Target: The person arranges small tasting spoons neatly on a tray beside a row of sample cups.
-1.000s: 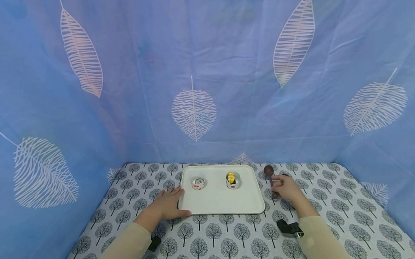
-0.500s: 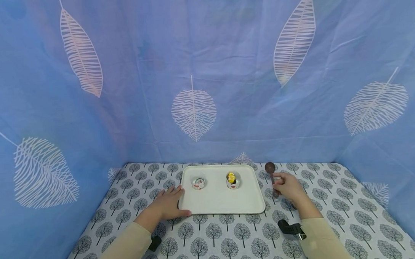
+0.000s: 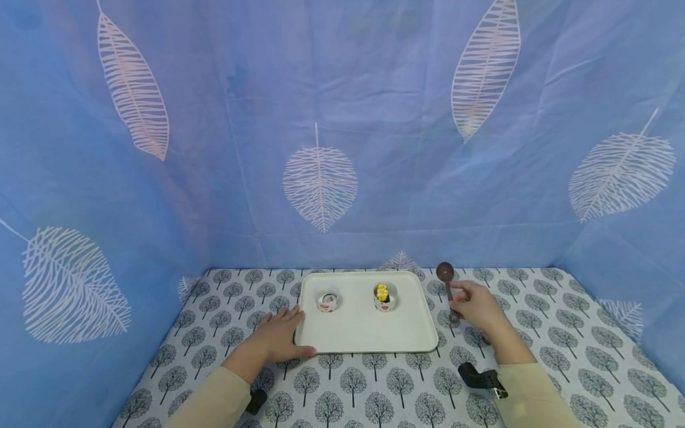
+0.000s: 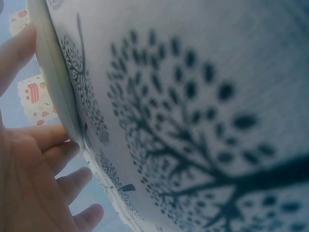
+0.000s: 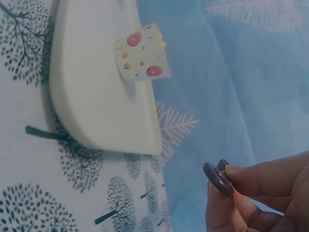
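My right hand (image 3: 477, 307) pinches the handle of a brown spoon (image 3: 445, 272) between thumb and fingers, right of the white tray (image 3: 358, 333). The spoon's bowl points away from me; in the right wrist view the spoon (image 5: 218, 180) shows nearly end-on. With fingers spread, my left hand (image 3: 276, 338) touches the tray's left edge and near corner; the left wrist view shows its fingers against the rim (image 4: 53, 72). Two small patterned paper cups stand on the tray: the left cup (image 3: 327, 303), and the right cup (image 3: 386, 306) with a yellow-topped dark piece (image 3: 382, 293) inside. The left cup's contents are unclear.
A tree-print cloth (image 3: 351, 390) covers the table. Blue curtains with white leaf prints (image 3: 320, 189) close off the back and both sides. A black strap (image 3: 477, 378) sits at my right wrist, and another dark piece (image 3: 256, 401) shows at the left.
My right hand and the spoon have shifted slightly away from me and a little to the right; the spoon appears to be raised. Left hand, tray and cups have stayed put.
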Action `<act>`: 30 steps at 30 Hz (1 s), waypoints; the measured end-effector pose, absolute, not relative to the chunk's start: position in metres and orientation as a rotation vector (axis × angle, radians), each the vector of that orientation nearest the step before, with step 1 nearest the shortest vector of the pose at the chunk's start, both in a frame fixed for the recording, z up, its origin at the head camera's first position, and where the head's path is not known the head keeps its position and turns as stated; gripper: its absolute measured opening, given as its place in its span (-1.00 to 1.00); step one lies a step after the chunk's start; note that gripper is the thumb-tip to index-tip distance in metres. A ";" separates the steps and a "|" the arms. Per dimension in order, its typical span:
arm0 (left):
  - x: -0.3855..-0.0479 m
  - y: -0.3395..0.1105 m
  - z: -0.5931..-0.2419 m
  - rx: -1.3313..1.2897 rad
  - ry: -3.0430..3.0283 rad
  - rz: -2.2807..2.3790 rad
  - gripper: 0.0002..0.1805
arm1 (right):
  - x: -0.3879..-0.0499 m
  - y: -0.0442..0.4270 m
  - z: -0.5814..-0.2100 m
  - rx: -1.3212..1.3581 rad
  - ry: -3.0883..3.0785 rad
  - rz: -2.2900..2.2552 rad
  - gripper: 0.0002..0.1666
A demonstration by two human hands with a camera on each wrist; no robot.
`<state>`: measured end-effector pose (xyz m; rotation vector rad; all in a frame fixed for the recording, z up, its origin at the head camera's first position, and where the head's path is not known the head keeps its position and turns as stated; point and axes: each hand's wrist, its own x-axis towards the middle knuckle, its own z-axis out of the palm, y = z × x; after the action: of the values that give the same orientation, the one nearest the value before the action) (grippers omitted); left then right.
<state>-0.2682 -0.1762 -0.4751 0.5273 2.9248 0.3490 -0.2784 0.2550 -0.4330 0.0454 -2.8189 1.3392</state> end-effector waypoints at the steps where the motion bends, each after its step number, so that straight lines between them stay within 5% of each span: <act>1: -0.268 -0.176 -0.475 0.528 2.925 0.347 0.14 | -0.278 0.254 -0.432 0.044 -2.817 1.345 -0.39; 30: -0.264 -0.173 -0.469 0.522 2.917 0.341 0.12 | -0.267 0.232 -0.416 0.133 -2.751 1.469 -0.37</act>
<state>-0.2636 -0.1731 -0.4687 0.5216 2.9167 0.3412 -0.2670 0.2321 -0.4163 0.1334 -2.7506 1.4694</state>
